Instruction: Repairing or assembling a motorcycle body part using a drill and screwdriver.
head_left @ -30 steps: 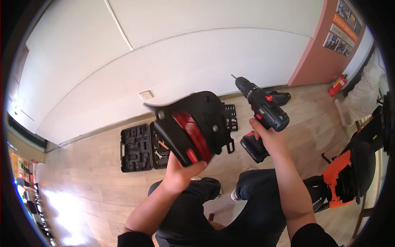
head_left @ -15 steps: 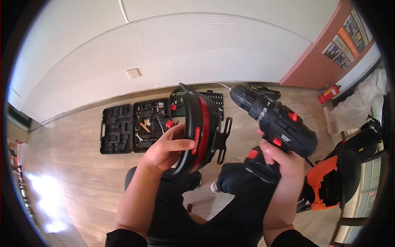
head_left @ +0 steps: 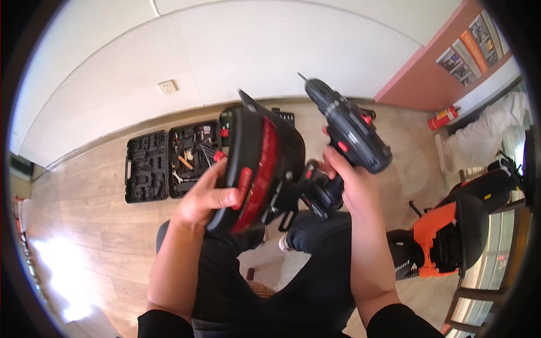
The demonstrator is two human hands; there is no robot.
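- Tail light (head_left: 260,169), black housing with curved red lens; raised above floor, left of centre, long edge slanting from far right to near left.
- Bracket (head_left: 288,218), black, slotted; at near right end of tail light, apparently joined to it.
- Left hand (head_left: 204,197): closed on left edge of tail light, thumb on near face, remaining grip partly hidden behind. Tail light just to right of palm, between both hands.
- Drill (head_left: 352,132), black with red buttons; raised, right of tail light.
- Right hand (head_left: 349,172): wrapped round drill handle, below the body; tail light to its left, untouched by it.
- Bit (head_left: 301,75): mounted in drill, aimed at far left, apart from tail light.
- Stage, as judged: done, both pieces picked up, bit fitted; no drilling or driving under way. Left over: any contact of bit with tail light. Screws on bracket: cannot tell.
- Tool case (head_left: 147,163), black, opened out on floor (head_left: 101,225), far left; wrench (head_left: 179,179) in right half.
- Socket set (head_left: 286,116), partly hidden behind tail light.
- Vehicle (head_left: 434,234), orange and black, right.
- Extinguisher (head_left: 443,118), red, far right.
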